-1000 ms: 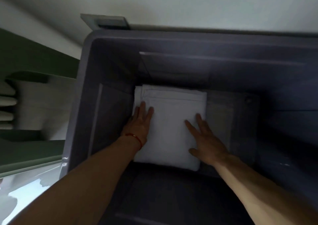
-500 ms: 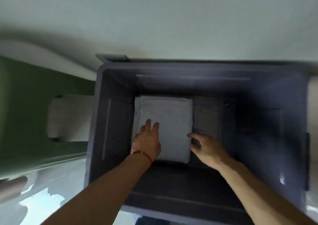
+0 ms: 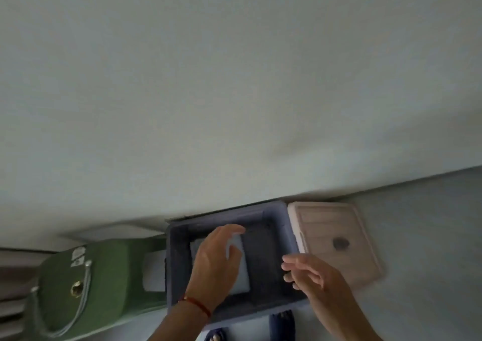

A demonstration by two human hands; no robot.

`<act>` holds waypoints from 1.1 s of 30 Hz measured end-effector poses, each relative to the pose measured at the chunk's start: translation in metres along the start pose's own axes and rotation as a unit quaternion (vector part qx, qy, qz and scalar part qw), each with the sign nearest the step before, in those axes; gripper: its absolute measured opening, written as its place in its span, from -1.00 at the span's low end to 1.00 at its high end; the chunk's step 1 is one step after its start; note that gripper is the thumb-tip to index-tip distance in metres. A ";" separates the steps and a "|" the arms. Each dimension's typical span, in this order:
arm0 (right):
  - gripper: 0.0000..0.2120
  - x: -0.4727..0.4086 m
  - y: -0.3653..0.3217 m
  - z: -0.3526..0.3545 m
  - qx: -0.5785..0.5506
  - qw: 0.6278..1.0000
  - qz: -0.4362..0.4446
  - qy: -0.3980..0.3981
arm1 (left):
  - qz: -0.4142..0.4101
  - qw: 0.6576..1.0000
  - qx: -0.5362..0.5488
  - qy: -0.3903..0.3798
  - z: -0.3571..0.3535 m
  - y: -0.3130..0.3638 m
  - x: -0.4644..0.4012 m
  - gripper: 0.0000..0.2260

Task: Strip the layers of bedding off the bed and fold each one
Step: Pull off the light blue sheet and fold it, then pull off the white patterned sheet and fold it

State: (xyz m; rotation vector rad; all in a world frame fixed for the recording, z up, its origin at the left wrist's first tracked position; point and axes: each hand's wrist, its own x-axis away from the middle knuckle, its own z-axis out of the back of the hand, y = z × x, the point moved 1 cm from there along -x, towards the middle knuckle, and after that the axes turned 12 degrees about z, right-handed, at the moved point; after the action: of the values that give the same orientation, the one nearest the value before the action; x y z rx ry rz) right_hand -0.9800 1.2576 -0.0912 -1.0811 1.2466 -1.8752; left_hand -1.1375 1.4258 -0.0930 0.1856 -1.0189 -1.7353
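A folded white sheet (image 3: 241, 272) lies flat on the left side of the bottom of a deep blue-grey plastic bin (image 3: 281, 218). My left hand (image 3: 217, 259), with a red string at the wrist, hovers above the bin with fingers relaxed and holds nothing; it hides much of the sheet. My right hand (image 3: 310, 275) hangs over the bin's right rim, fingers loosely spread and empty. Neither hand touches the sheet.
A pale lid (image 3: 336, 241) lies on the floor right of the bin. A green bag (image 3: 104, 275) with a brass fitting sits to the left against the wall (image 3: 234, 92). Slippered feet (image 3: 216, 336) show at the bottom edge.
Both hands have lifted off the folded sheet and out of the bin. The camera has pulled far back and up, so the bin now looks small and the wall fills the view.
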 end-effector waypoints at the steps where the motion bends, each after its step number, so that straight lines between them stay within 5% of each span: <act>1: -0.65 0.016 -0.031 0.017 -0.003 0.999 0.032 0.041 | -0.030 0.999 0.030 -0.012 0.012 0.035 0.010 -0.65; 7: -0.86 0.155 -0.176 0.094 -0.029 0.930 0.193 0.312 | -0.225 0.959 0.109 -0.133 0.061 0.207 0.095 -0.62; 10: -0.61 0.229 -0.225 0.123 -0.030 0.885 0.238 0.400 | -0.336 0.920 0.116 -0.163 0.075 0.270 0.133 -0.63; 13: -0.50 0.322 -0.269 0.144 0.019 0.820 0.294 0.491 | -0.433 0.869 0.129 -0.203 0.090 0.329 0.183 -0.64; 17: -0.66 0.429 -0.292 0.177 0.038 0.716 0.311 0.624 | -0.487 0.799 0.172 -0.308 0.086 0.383 0.251 -0.81; 22: -0.87 0.494 -0.236 0.207 0.069 0.709 0.230 0.663 | -0.536 0.761 0.049 -0.363 -0.040 0.419 0.351 -0.69; 25: -0.78 0.528 -0.171 0.245 0.088 0.695 0.152 0.697 | -0.557 0.737 0.019 -0.383 -0.135 0.434 0.429 -0.58; 33: -0.72 0.645 -0.072 0.318 0.108 0.633 0.047 0.765 | -0.539 0.663 -0.039 -0.518 -0.298 0.463 0.570 -0.72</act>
State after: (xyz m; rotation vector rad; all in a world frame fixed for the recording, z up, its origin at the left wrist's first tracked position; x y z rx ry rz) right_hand -1.0015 0.6097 0.2279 1.1333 1.6069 -2.6630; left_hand -0.8821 0.7545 0.2420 -0.4383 -1.8524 -3.1293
